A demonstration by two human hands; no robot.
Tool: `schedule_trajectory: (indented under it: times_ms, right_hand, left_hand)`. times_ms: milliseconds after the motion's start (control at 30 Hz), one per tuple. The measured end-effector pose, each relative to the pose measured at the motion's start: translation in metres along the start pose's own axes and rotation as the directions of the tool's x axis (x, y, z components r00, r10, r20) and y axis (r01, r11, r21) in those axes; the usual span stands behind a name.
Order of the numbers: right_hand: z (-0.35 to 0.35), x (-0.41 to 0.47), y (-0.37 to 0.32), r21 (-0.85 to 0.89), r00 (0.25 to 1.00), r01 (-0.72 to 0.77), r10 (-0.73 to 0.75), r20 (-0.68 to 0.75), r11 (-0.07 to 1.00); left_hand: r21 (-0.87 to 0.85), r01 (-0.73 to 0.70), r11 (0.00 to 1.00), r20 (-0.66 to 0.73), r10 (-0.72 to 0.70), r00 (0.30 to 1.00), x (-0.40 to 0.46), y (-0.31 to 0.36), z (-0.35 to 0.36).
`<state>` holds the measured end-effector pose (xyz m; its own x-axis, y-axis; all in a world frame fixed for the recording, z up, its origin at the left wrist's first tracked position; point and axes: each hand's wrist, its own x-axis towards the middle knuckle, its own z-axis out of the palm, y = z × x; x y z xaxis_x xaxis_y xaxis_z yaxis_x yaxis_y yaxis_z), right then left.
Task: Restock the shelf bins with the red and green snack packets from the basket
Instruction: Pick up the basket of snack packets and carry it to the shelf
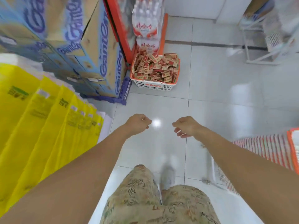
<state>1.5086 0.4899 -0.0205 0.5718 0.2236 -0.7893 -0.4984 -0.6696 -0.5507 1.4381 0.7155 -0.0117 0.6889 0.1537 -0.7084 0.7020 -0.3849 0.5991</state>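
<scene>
1. Snack packets [155, 68]: heaped loose to the rim, red-and-tan as far as I can tell; no green ones stand out.
2. Basket [152, 86]: white lattice wall, orange rim, set on the floor tiles at 12 o'clock from my hands and well apart from them. Its long axis runs 9 to 3 o'clock, the broad side facing me.
3. My left hand [137, 125]: empty, fingers loosely curled, held over the floor. The basket lies almost directly ahead of it, so I judge this the nearer hand.
4. My right hand [186, 126]: empty, fingers slack and slightly curled; the basket lies at about 11 o'clock from it.
5. Stacked blue cartons [97, 50]: at 10 o'clock, just beside the basket's left end.
6. Red shelf upright [119, 28] and wrapped water bottles [146, 21]: directly behind the basket.
7. Yellow packs [40, 123]: at 9 o'clock.
8. Shelf bins: not identifiable here.
</scene>
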Motion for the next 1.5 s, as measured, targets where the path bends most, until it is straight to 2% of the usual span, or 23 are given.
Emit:
schedule_trajectory:
  times_ms: [200, 300, 567, 867, 933, 1000, 1100, 1167, 1200, 1267, 1367, 1500]
  right_hand:
    - [-0.067, 0.132, -0.13, -0.044, 0.998, -0.043, 0.04, -0.052, 0.998]
    - [-0.096, 0.196, -0.182, 0.007, 0.992, -0.08, 0.08, -0.099, 0.997]
    - [-0.162, 0.361, -0.261, 0.012, 0.98, -0.185, 0.186, -0.067, 0.983]
    - [-0.197, 0.599, -0.242, 0.057, 0.929, -0.338, 0.343, -0.139, 0.939]
    - [-0.198, 0.646, -0.233, 0.065, 0.916, -0.356, 0.362, -0.173, 0.932]
    - [-0.202, 0.688, -0.229, 0.044, 0.908, -0.362, 0.363, -0.207, 0.931]
    - [-0.207, 0.749, -0.221, 0.058, 0.891, -0.357, 0.359, -0.277, 0.932]
    - [-0.211, 0.782, -0.211, 0.133, 0.844, -0.395, 0.416, -0.337, 0.909]
    - [-0.212, 0.795, -0.206, 0.182, 0.811, -0.427, 0.464, -0.357, 0.886]
    - [-0.211, 0.813, -0.194, 0.269, 0.758, -0.477, 0.547, -0.356, 0.837]
    - [-0.209, 0.833, -0.171, 0.346, 0.73, -0.512, 0.611, -0.306, 0.786]
    - [-0.207, 0.841, -0.154, 0.428, 0.733, -0.486, 0.622, -0.275, 0.762]
  left_hand:
    - [0.053, 0.003, 0.999, 0.077, -0.007, 0.997, 0.156, 0.079, -0.099]
    - [0.122, 0.014, 0.992, 0.083, -0.025, 0.996, 0.239, 0.108, -0.14]
    - [0.139, 0.091, 0.986, 0.109, -0.106, 0.988, 0.42, 0.183, -0.202]
    - [0.07, 0.18, 0.981, -0.069, -0.175, 0.982, 0.646, 0.166, -0.211]
    - [0.004, 0.236, 0.972, -0.058, -0.235, 0.97, 0.688, 0.149, -0.216]
    - [0.043, 0.25, 0.967, -0.076, -0.246, 0.966, 0.733, 0.129, -0.226]
    - [0.09, 0.288, 0.953, -0.229, -0.262, 0.938, 0.791, 0.094, -0.244]
    - [0.089, 0.312, 0.946, -0.351, -0.263, 0.899, 0.824, 0.073, -0.253]
    - [0.063, 0.348, 0.935, -0.368, -0.302, 0.879, 0.84, 0.061, -0.257]
    - [-0.005, 0.426, 0.905, -0.335, -0.403, 0.852, 0.864, 0.042, -0.258]
    - [-0.108, 0.53, 0.841, -0.252, -0.539, 0.803, 0.888, 0.017, -0.249]
    - [-0.359, 0.543, 0.759, -0.153, -0.621, 0.768, 0.904, 0.007, -0.244]
